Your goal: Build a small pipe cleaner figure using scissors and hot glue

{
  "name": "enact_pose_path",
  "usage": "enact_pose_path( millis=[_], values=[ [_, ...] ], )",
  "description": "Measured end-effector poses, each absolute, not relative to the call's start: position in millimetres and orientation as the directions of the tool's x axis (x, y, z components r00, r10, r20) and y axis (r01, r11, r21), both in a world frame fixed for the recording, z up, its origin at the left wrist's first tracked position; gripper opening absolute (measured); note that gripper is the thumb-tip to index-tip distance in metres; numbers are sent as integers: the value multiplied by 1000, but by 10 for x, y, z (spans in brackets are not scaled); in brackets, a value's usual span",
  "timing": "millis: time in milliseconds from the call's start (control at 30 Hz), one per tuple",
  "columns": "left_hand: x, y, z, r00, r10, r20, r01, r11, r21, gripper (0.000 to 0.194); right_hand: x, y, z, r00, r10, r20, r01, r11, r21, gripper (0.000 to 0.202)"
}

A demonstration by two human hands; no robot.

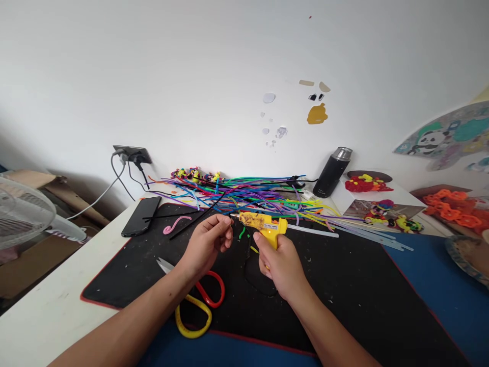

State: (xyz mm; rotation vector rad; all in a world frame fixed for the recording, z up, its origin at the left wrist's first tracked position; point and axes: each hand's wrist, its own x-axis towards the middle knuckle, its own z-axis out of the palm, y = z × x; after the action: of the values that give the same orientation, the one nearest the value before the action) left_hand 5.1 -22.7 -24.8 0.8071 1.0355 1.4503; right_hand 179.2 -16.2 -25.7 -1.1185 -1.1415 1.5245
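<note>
My right hand [280, 260] is wrapped round the handle of a yellow glue gun [263, 223], its nozzle pointing left. A clear glue stick [313, 231] sticks out of the gun's back end. Close to the nozzle, the fingers of my left hand [212, 237] are pinched together; what they hold, if anything, is too small to make out. Under my left forearm lie scissors [194, 316] with one yellow and one red handle loop. A pink curled pipe cleaner [176, 224] and small green pieces [242, 233] rest on the black mat [324, 306].
Many coloured pipe cleaners [252, 193] are heaped along the wall. A phone [141, 216] lies at left, below a socket with plugs [132, 154]. A black flask [332, 172] stands at back right beside a white box [382, 199]. A fan [26, 209] is at far left.
</note>
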Motion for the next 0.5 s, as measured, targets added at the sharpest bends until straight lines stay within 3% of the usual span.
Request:
enact_pose_path(
  millis=[500],
  values=[
    [62, -236, -222, -133, 989, -71, -377, 16, 926, 46, 1801, -166, -248, -183, 974, -135, -134, -161, -978, 53]
  ],
)
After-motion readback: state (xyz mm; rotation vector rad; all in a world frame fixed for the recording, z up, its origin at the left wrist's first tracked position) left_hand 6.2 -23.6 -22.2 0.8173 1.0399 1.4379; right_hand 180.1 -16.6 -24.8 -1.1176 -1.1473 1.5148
